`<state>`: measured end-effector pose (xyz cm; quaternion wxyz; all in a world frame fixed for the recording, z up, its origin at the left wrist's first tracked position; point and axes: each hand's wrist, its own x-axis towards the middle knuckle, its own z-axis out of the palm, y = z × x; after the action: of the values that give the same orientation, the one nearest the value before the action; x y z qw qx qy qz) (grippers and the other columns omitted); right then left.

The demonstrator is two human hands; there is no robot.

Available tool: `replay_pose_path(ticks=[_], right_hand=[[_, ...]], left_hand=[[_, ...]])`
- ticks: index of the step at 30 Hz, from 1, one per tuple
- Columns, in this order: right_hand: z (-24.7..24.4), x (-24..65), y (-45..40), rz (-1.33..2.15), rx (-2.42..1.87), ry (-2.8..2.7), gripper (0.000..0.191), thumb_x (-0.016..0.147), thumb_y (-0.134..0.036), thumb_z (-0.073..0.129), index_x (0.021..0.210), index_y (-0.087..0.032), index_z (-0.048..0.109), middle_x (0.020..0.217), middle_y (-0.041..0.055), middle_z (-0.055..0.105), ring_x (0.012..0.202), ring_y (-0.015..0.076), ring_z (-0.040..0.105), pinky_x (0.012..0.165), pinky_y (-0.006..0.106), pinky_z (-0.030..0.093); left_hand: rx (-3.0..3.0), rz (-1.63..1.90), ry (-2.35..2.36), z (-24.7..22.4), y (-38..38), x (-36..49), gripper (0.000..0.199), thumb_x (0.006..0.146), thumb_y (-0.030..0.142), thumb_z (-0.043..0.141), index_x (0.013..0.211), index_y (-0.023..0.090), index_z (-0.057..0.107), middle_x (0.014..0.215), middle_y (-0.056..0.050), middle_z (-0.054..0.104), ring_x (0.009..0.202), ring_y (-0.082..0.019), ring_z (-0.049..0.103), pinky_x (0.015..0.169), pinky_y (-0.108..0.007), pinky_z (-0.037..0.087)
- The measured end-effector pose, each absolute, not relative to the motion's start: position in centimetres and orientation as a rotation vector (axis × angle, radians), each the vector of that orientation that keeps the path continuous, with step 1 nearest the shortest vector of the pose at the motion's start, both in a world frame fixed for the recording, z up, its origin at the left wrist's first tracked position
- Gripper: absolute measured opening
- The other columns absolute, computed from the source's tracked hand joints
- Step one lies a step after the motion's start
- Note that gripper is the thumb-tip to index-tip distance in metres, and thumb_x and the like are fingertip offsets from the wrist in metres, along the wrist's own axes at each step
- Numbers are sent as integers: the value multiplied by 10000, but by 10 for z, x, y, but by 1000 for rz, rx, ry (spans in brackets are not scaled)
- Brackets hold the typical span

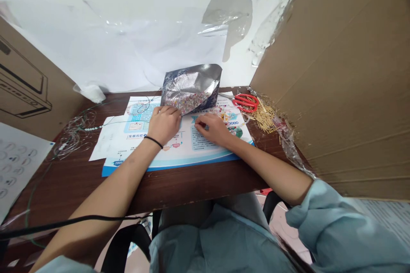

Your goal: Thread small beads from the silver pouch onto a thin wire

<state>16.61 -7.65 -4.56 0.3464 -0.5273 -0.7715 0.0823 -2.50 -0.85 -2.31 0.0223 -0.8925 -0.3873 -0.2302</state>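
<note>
An open silvery bag [209, 81] with a dark patterned outside lies on the printed sheet, small multicoloured beads [192, 101] heaped in its mouth. My left hand [165, 123] rests at the bag's lower left edge, fingers curled over the near beads; its fingertips and anything under them are hidden. To the right, my right hand [212, 129] hovers over or rests on the sheet, apart from the bag, thumb and forefinger curled towards each other; anything between them is too small to tell. Beaded strings [235, 130] lie just beyond it on the right.
Red-handled scissors [246, 103] lie beside a pile of gold-coloured sticks [264, 115] at the right. Tangled clear thread [75, 132] with white beads spreads over the left of the brown table [192, 182]. Cardboard walls [346, 76] stand at both sides. A black cable [80, 219] crosses the lower left.
</note>
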Motion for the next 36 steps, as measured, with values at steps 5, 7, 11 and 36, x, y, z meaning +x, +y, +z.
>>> replay_pose_path(ticks=[5, 7, 11, 36], right_hand=[[-44, 167, -76, 203, -1364, -1989, 128, 906, -193, 538, 870, -181, 661, 824, 38, 682, 802, 169, 579, 814, 323, 408], [-43, 168, -76, 186, -1398, -1955, 128, 908, -194, 544, 867, -183, 664, 813, 38, 675, 795, 171, 575, 803, 323, 411], [-42, 170, -76, 178, -1406, -1884, 126, 915, -189, 563, 861, -193, 677, 809, 36, 682, 810, 179, 576, 797, 326, 429], [-43, 168, -77, -57, -1319, -1750, 150, 923, -204, 541, 821, -210, 650, 814, 34, 693, 837, 200, 552, 836, 373, 407]], left_hand=[[-2780, -1069, -1278, -22, -2, -26, 259, 852, 218, 544, 997, 193, 758, 1111, -133, 733, 1112, -314, 629, 983, -512, 467], [-2772, -1406, -1426, -23, -1, -23, 220, 838, 249, 597, 971, 200, 765, 1057, -105, 748, 1026, -283, 661, 939, -484, 513], [-2855, -2217, -1869, -28, -11, -9, 161, 766, 280, 721, 883, 176, 755, 878, -87, 748, 838, -217, 689, 757, -386, 568], [-3262, -2365, -2329, -29, -28, 5, 301, 636, 290, 859, 835, 166, 668, 856, -26, 711, 950, -172, 674, 901, -336, 510]])
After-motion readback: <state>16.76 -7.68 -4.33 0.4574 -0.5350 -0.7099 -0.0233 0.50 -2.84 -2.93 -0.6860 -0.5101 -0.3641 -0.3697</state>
